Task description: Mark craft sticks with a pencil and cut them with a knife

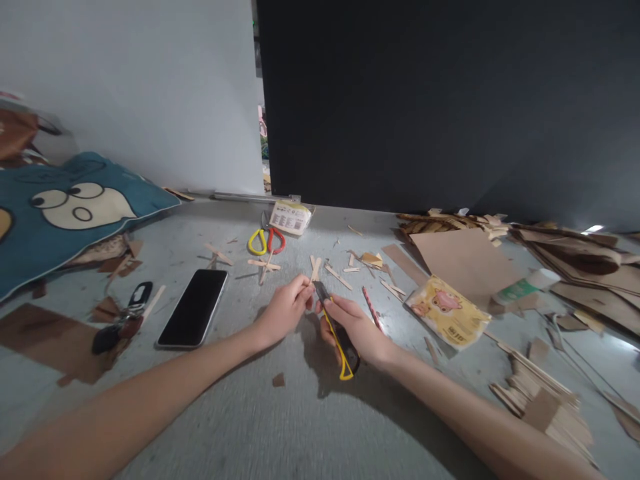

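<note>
Left hand (285, 310) pinching wooden stick (315, 271), right hand (357, 328) clamping utility knife (341, 343), probably trimming it; next stroke needs a steady pinch.

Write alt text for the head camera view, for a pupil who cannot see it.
Over a grey floor, the left hand pinches a thin pale wooden stick while the right hand grips a yellow-and-black utility knife, blade tip close to it. A black smartphone lies to the left, yellow-and-red scissors beyond, brown cardboard pieces to the right.
</note>
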### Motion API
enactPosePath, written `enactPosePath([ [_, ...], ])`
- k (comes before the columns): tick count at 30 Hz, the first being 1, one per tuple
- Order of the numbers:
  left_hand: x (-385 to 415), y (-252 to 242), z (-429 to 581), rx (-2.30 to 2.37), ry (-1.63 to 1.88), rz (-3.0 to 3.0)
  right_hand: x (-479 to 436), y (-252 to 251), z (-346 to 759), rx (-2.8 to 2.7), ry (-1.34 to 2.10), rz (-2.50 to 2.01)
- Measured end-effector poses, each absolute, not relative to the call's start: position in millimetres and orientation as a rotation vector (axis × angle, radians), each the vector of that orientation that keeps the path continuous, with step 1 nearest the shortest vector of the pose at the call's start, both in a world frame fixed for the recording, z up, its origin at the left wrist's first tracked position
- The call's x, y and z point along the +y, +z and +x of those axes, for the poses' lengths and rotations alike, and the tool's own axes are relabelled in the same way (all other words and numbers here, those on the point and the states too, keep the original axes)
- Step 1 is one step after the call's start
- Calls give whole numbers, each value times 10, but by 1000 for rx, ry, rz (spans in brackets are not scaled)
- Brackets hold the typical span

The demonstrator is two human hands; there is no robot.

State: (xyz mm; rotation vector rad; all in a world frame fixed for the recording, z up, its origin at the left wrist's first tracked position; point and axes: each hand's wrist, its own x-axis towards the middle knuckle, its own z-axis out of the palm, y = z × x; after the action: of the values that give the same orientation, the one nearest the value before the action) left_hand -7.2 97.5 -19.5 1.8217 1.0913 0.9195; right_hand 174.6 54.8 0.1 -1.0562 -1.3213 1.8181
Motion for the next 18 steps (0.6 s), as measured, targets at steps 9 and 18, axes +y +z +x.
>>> enactPosePath([
  [9, 975, -157, -68, 1050, 905, 1718, 576, 25, 1824, -1220, 1904, -914],
  [18, 981, -194, -73, 992, 991, 1613, 656, -51, 1940, -1645, 991, -1212],
])
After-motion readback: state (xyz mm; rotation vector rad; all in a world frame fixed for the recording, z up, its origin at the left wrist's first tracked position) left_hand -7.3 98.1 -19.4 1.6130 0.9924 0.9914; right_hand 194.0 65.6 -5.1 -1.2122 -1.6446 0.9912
